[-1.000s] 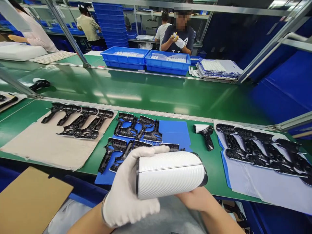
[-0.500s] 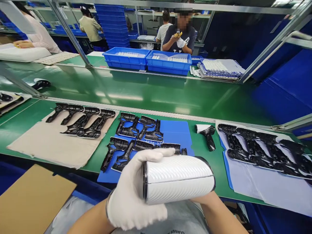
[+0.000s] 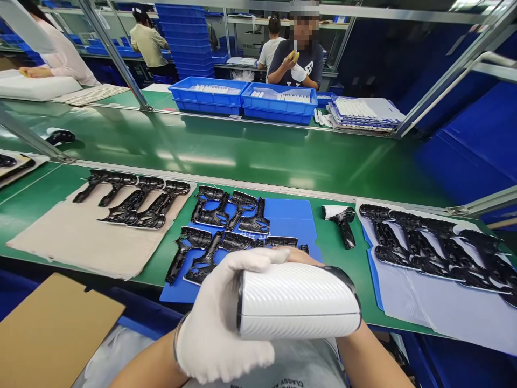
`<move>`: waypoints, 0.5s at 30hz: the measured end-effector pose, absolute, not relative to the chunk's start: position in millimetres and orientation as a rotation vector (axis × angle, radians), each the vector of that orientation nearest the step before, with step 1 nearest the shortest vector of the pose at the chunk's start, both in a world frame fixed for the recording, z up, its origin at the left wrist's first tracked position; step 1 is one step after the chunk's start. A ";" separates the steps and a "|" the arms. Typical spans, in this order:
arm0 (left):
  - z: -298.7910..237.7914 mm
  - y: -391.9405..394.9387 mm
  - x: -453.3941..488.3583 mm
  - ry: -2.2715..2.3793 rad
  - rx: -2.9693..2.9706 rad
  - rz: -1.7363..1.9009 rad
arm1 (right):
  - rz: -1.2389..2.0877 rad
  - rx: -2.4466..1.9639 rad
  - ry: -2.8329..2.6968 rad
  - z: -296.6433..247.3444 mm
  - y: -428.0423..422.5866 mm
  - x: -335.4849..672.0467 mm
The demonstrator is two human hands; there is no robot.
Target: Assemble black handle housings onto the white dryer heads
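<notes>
A hair dryer housing (image 3: 299,302), white and ribbed with black ends and a seam along its barrel, is held level near my body. My left hand (image 3: 214,318), in a white glove, is closed around its left end, with the fingers over the top and the thumb below. Bare skin of my right hand (image 3: 302,256) shows behind the housing's upper edge. That hand grips it from the far side, most of its fingers hidden. Just beyond, several black half shells (image 3: 210,210) lie on a blue sheet (image 3: 297,215).
Several shells (image 3: 151,202) rest on a beige sheet (image 3: 81,242) at left. An assembled dryer (image 3: 343,223) lies right of centre, beside more shells (image 3: 420,237) on a pale sheet (image 3: 456,312). Blue bins (image 3: 210,94) and metal posts (image 3: 117,54) stand farther back. Co-workers sit beyond.
The housing has turned slightly, and its right end sits a little lower and farther right. More of my right hand shows above it. My left hand keeps its hold.
</notes>
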State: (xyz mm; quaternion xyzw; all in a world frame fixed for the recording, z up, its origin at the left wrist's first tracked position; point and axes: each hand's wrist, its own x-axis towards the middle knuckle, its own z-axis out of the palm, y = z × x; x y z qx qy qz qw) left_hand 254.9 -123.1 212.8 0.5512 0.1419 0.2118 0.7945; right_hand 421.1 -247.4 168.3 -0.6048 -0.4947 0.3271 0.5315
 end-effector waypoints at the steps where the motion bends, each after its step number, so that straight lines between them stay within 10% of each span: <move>1: 211.1 -123.4 254.3 0.303 1.207 0.484 | 0.743 -1.447 -1.220 168.8 -250.7 421.9; 15: 214.9 -111.9 245.7 0.144 1.571 0.635 | 0.457 -1.527 -1.413 180.6 -249.1 423.5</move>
